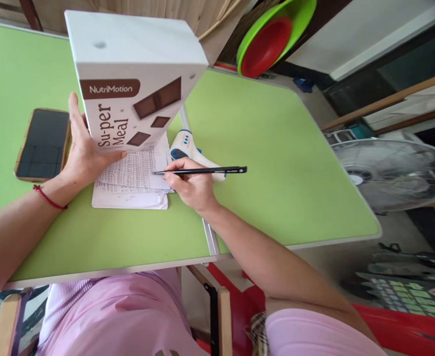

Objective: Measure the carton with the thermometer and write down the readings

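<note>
A tall white box (109, 106) printed "NutriMotion Su-per Meal", with pictures of brown bars, stands upright on the papers. My left hand (84, 153) grips its lower left side; the thumb lies in front at its base, and the other fingers are partly hidden behind it. In my right hand (193, 185) is a slim black pen (217, 170), pinched with its tip on the handwritten sheet (132, 173). More white sheets (128, 200) lie under that one. Just beyond my right hand rests a white and blue handheld device (182, 143), partly covered by the fingers.
A phone in a tan case (43, 143) lies left of my left hand on the green folding table (277, 148). A metal seam (210, 237) crosses the tabletop. Beyond the table are green (299, 20) and red (265, 47) basins; a fan (395, 173) stands at right.
</note>
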The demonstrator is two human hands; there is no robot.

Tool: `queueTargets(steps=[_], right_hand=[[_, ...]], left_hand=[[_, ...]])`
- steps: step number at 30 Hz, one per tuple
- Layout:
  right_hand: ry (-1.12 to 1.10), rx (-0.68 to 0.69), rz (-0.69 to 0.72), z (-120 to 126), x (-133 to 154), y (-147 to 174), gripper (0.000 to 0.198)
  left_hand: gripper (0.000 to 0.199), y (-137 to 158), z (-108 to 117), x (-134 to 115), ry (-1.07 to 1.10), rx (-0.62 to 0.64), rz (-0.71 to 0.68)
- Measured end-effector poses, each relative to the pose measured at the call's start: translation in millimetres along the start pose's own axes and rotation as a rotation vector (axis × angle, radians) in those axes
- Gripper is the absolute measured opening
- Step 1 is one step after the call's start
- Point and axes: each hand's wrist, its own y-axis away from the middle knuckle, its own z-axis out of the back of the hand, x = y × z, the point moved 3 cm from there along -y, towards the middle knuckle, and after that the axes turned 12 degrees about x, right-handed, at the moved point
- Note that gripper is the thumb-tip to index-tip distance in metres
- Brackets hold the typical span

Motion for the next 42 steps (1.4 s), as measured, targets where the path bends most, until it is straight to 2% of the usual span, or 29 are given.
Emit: queueTargets(steps=[7, 16, 23, 29, 36, 42], right_hand=[[0.044, -0.013, 0.025, -1.5, 0.1, -0.3, 0.012], [0.134, 0.025, 0.063, -0.8, 2.8, 0.4, 0.010], [0.111, 0.036, 0.072, -1.6, 2.5, -0.4, 0.009], [0.111, 0.000, 0.035, -1.8, 0.4, -0.6, 0.010], [0.117, 0.009, 0.073, -1.3, 3.0, -0.5, 0.009], [0.123, 0.019, 0.058, -0.5, 0.2, -0.5, 0.010]], left_hand=[[0.105, 0.5, 1.5, -1.8, 0.006, 0.023, 0.009], [0.105, -0.4, 0.2, -2.5, 0.003, 0.031, 0.000], [0.104, 0.0, 2.6, -0.6, -0.028, 0.035, 0.010], [0.103, -1.7, 3.4, -3.6, -0.041, 0.052, -0.051], [0.106, -3.0, 4.7, -9.7, -0.090, 0.093, 0.006], [0.105, -3.6, 4.0, -7.4, -0.076, 0.065, -0.037]])
